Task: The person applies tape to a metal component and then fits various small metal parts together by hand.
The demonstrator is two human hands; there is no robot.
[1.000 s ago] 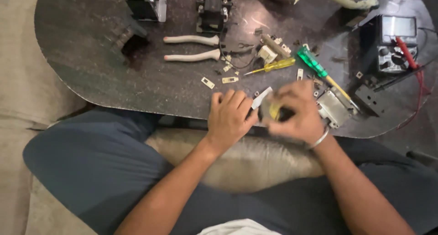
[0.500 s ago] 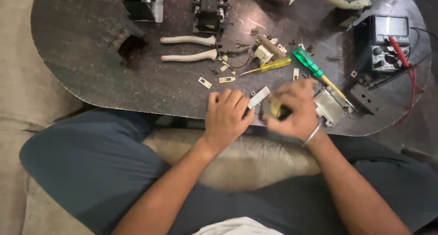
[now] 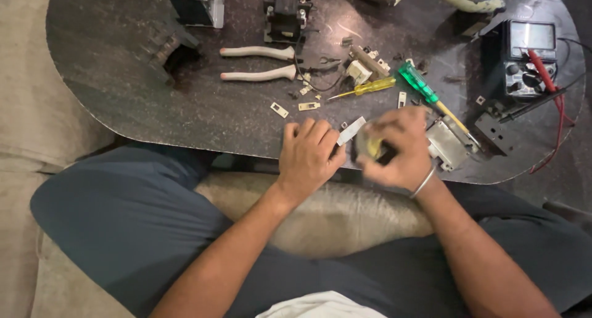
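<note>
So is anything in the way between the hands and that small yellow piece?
Nothing visible. The right hand already grips the small yellow piece at the table edge, and the left hand rests beside it.

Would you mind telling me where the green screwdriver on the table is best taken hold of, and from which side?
Probably by the green handle of the green screwdriver, coming from above. The handle is the thick end and lies flat and clear at the upper left, while the thin shaft runs down to the right toward the right hand and the metal box, where there is little room.

Home repair corner — sofa cushions (image 3: 37, 127), tool-strewn low table (image 3: 123, 90)
</note>
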